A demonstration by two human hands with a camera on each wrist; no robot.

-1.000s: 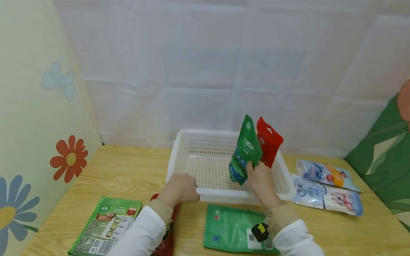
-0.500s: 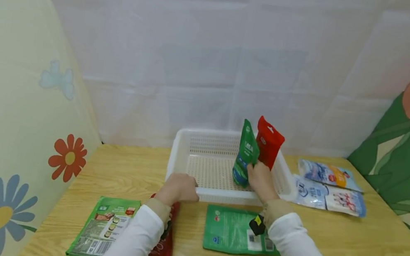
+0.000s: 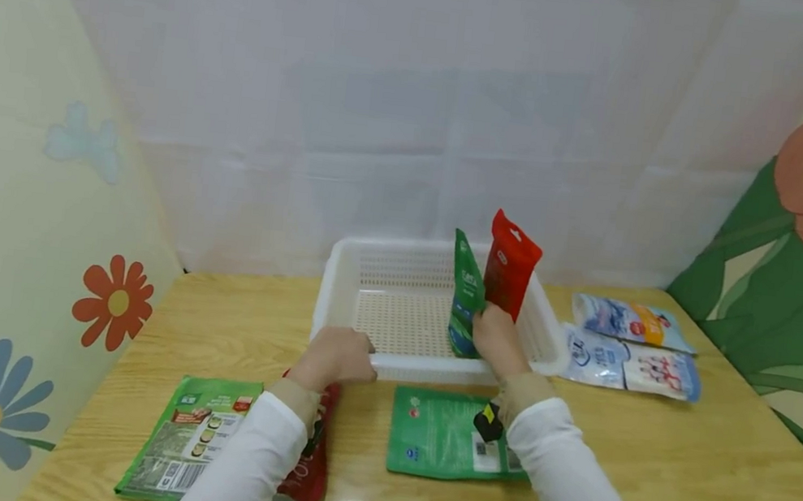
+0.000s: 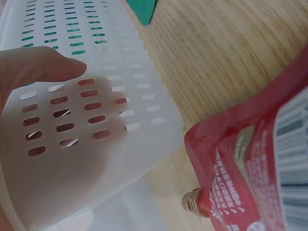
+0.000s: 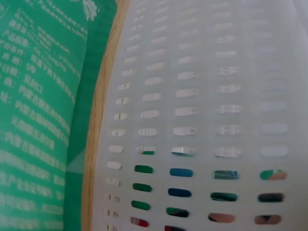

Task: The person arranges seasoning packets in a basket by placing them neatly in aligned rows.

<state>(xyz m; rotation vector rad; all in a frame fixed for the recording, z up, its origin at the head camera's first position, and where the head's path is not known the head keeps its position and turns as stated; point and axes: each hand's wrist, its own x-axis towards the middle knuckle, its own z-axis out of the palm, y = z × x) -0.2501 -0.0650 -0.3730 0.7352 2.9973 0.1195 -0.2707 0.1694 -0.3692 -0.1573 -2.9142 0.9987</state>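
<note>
My left hand (image 3: 339, 354) grips the near left rim of a white plastic basket (image 3: 426, 365). In the left wrist view its thumb (image 4: 60, 67) lies on the slotted outer wall, with fingers showing through the slots from inside. Within the basket, my right hand (image 3: 498, 338) holds a green bag (image 3: 467, 290) upright, turned nearly edge-on to the head view. A red bag (image 3: 510, 266) with a hang hole stands just behind it at the right side. The right wrist view shows the basket's outer wall (image 5: 163, 110), with green, blue and red glimpsed through its slots.
On the wooden table (image 3: 642, 480), a flat green bag (image 3: 433, 442) lies before the basket. A red spouted pouch (image 4: 231, 168) lies under my left forearm, beside a green barcoded bag (image 3: 183, 440). Two bluish-white packs (image 3: 632, 320) lie right of the basket. A white cloth (image 3: 388, 102) hangs behind.
My right hand has turned the green bag more edge-on and settled it slightly lower beside the red bag. The left hand keeps its grip on the rim. The head view has shifted a little.
</note>
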